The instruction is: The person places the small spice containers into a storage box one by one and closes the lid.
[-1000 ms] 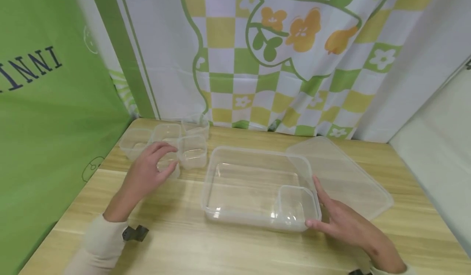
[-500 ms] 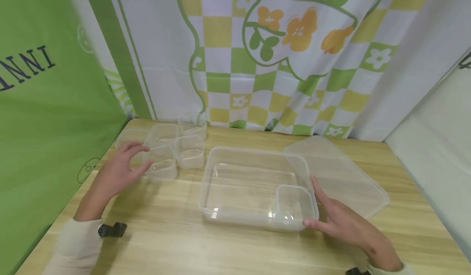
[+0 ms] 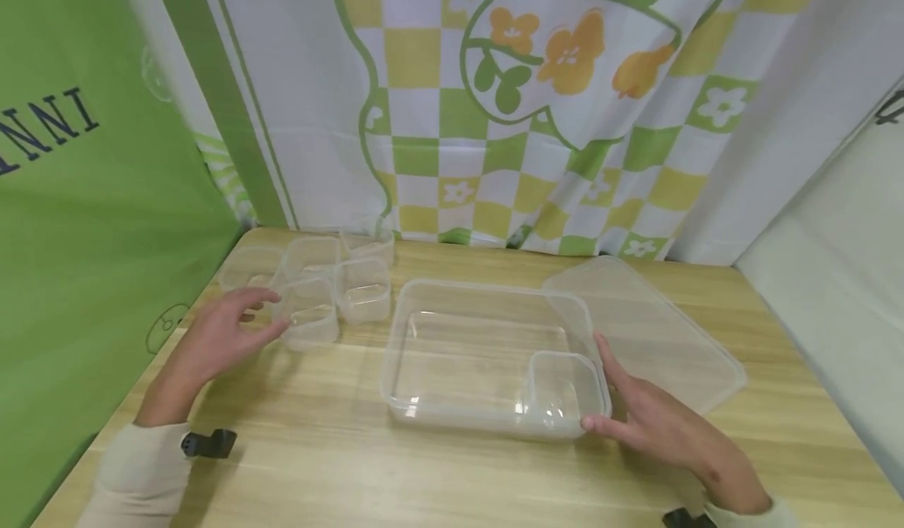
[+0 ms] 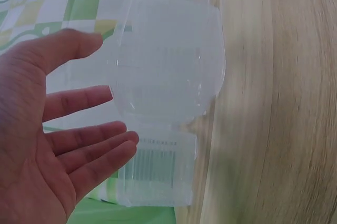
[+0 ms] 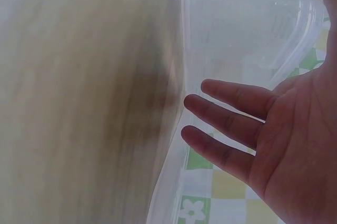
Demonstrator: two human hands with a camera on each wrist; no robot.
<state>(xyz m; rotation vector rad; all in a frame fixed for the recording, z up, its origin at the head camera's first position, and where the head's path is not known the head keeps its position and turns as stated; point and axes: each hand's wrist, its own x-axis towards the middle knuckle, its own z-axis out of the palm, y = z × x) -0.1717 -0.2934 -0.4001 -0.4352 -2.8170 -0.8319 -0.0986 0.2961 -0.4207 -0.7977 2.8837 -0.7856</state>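
Observation:
My left hand (image 3: pixel 222 332) is beside a small clear plastic container (image 3: pixel 309 316), thumb and fingers spread at its left side. In the left wrist view the fingers (image 4: pixel 95 148) are nearly straight, not wrapped round that container (image 4: pixel 168 61); whether they touch it I cannot tell. On the right, my right hand (image 3: pixel 653 414) rests its thumb and index finger against the right side of a large clear rectangular box (image 3: pixel 487 426). Its other fingers (image 5: pixel 226 119) extend straight in the right wrist view. One small container (image 3: pixel 561 387) sits inside the box's near right corner.
Several more small clear containers stand at the back left, among them a back container (image 3: pixel 367 245), a middle one (image 3: pixel 363 293) and a left one (image 3: pixel 250 269). A flat clear lid (image 3: pixel 650 332) lies behind the right hand. Patterned curtain (image 3: pixel 487 175) borders the table (image 3: pixel 339 465).
My left hand has moved left from over the front small container to its left side, then slightly down. The right hand stays at the box, and the head view has shifted a little.

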